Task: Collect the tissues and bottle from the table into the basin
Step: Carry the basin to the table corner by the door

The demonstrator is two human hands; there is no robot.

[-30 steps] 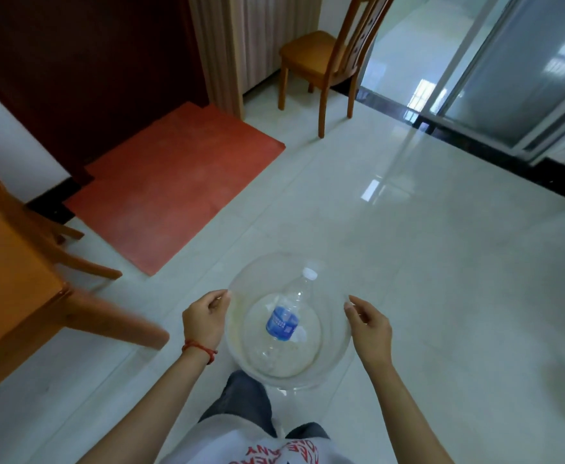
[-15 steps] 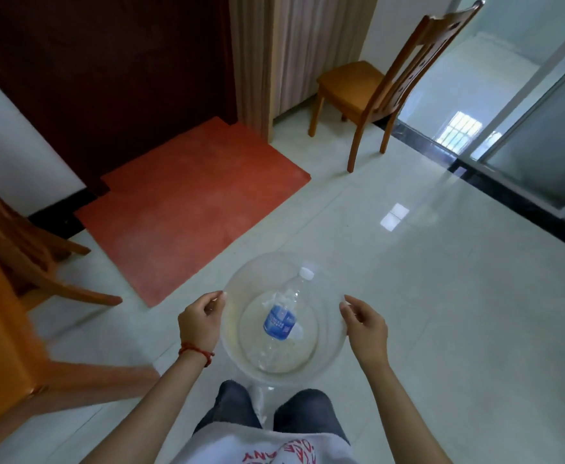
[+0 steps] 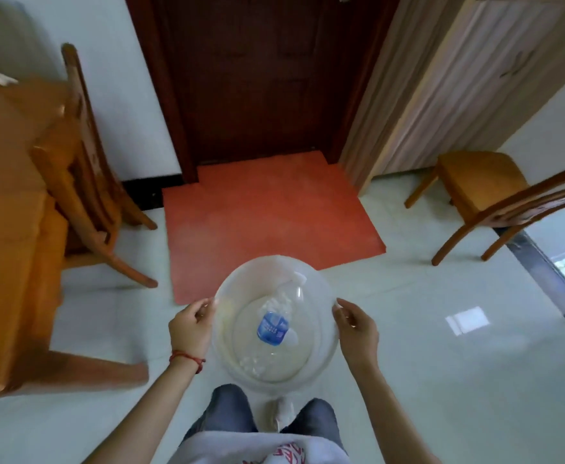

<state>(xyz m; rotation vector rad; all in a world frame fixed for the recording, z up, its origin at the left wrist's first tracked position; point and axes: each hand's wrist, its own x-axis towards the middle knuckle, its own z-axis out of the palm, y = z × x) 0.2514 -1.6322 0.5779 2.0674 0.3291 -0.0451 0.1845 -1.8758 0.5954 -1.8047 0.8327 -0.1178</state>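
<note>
Both hands carry the clear basin [image 3: 227, 296] over the floor: left hand [image 3: 189, 328] and right hand [image 3: 356, 326] each grip the rim. The bottle [image 3: 272, 324] lies inside it.

1 clear plastic basin [image 3: 324, 356] sits between 2 hands: the left hand [image 3: 190, 329] and the right hand [image 3: 356, 329], 1 on each side of its rim. Inside it lies 1 clear bottle [image 3: 272, 326] with 1 blue label. 1 red string bracelet [image 3: 187, 358] circles the left wrist. Beyond the hands: 2 wooden chairs, 1 far left [image 3: 83, 182] and 1 far right [image 3: 495, 202], 1 red mat [image 3: 267, 216], 1 dark door [image 3: 257, 75].
</note>
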